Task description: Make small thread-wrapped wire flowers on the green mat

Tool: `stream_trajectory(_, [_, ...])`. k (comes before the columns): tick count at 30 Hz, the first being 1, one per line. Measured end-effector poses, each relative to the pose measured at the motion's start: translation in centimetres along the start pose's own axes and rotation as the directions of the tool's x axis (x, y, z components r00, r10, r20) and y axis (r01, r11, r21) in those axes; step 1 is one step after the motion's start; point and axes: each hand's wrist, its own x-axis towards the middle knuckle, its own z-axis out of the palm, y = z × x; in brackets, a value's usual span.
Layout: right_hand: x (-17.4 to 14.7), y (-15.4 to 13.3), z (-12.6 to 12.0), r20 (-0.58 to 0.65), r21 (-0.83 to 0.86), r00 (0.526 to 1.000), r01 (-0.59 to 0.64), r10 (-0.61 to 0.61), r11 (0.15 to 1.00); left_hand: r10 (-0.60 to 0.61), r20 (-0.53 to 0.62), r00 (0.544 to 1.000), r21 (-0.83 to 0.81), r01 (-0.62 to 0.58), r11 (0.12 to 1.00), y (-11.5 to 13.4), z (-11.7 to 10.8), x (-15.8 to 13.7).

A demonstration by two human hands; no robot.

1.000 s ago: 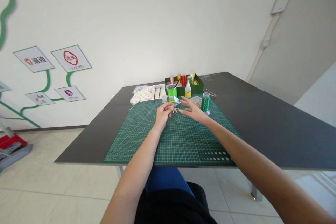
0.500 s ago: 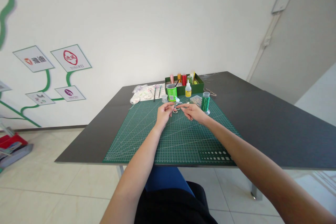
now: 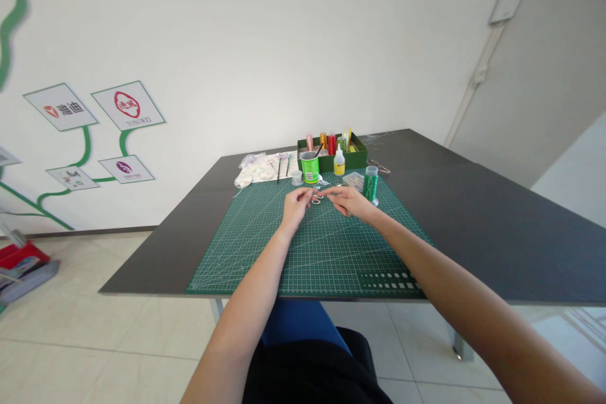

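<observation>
My left hand (image 3: 296, 206) is closed in a pinch above the cutting mat, its thumb and index fingertip pressed together. Whatever sits between them is too small to name. From the right, my right hand (image 3: 349, 201) reaches over with its index finger stretched toward the left fingertips and its other fingers curled under. Anything it grips is hidden. Scissors (image 3: 316, 202) lie just below the fingertips, with their ring handles showing and the blades partly covered. Behind the hands stand a bright green can (image 3: 310, 169) and a small round clear container (image 3: 297, 178).
The green cutting mat (image 3: 303, 252) lies on the black table (image 3: 478, 214). A green thread spool (image 3: 370, 183) stands beside my right wrist. Farther back are a glue bottle (image 3: 339, 162), a clear flat case (image 3: 354, 179), a green box (image 3: 357, 159) of spools, and white paper (image 3: 258, 168) with brushes.
My left fingertips have dipped slightly and drawn closer together. My right hand has barely shifted, its index finger still pointing to the left hand. The objects on the table stay where they were.
</observation>
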Motion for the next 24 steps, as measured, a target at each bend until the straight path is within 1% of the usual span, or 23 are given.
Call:
stream_trajectory(8, [0.0, 0.2, -0.1, 0.021, -0.027, 1.0, 0.015, -0.014, 1.0, -0.025, -0.018, 1.0, -0.005, 0.024, 1.0, 0.0, 0.0, 0.0])
stream_trajectory(18, [-0.1, -0.2, 0.0, 0.031, -0.051, 1.0, -0.001, 0.003, 0.999, -0.088, -0.041, 0.995, -0.125, 0.082, 0.989, 0.7, 0.2, -0.3])
stream_trajectory(24, [-0.2, -0.2, 0.0, 0.03, -0.065, 1.0, 0.0, 0.002, 0.998, -0.094, -0.045, 0.995, -0.127, 0.087, 0.988, 0.9, 0.3, -0.4])
